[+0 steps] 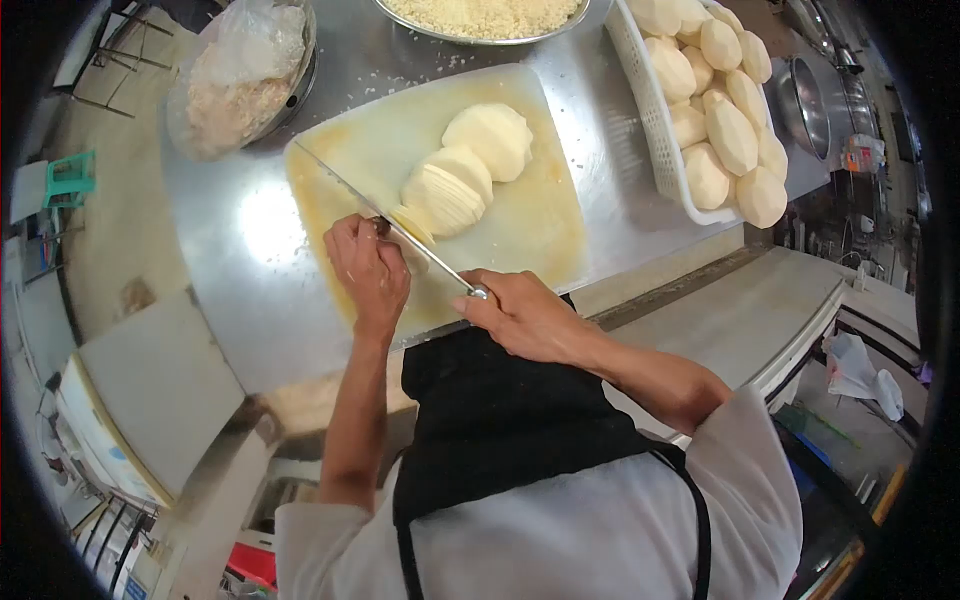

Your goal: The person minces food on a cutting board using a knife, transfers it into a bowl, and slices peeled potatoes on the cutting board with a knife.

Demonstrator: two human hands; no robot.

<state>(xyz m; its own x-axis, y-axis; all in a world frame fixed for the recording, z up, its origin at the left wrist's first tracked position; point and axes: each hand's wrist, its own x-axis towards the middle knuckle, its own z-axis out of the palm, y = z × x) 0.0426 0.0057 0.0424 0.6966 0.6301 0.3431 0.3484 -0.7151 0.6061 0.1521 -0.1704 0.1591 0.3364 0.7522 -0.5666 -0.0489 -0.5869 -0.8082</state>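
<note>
A long, thin metal knife (pixel 345 184) lies slantwise over the near left of the yellow-stained cutting board (pixel 545 215), seen nearly edge-on. My left hand (pixel 368 262) is closed in a fist against the middle of the knife, where a small dark part shows by the fingers. At the near end, by a round metal knob, my right hand (pixel 520 312) has its thumb and fingers closed on the knife. Just beyond it sits a peeled potato cut into thin slices (pixel 445 200), leaning and still bunched. Touching it is a rounded peeled potato piece (pixel 490 140).
A white plastic basket (pixel 650 120) of peeled potatoes (pixel 732 135) stands on the right. At the far edge is a metal bowl (pixel 480 40) of pale crumbly bits. A bag-covered bowl (pixel 245 75) sits at left. Beneath all is the steel table (pixel 235 290).
</note>
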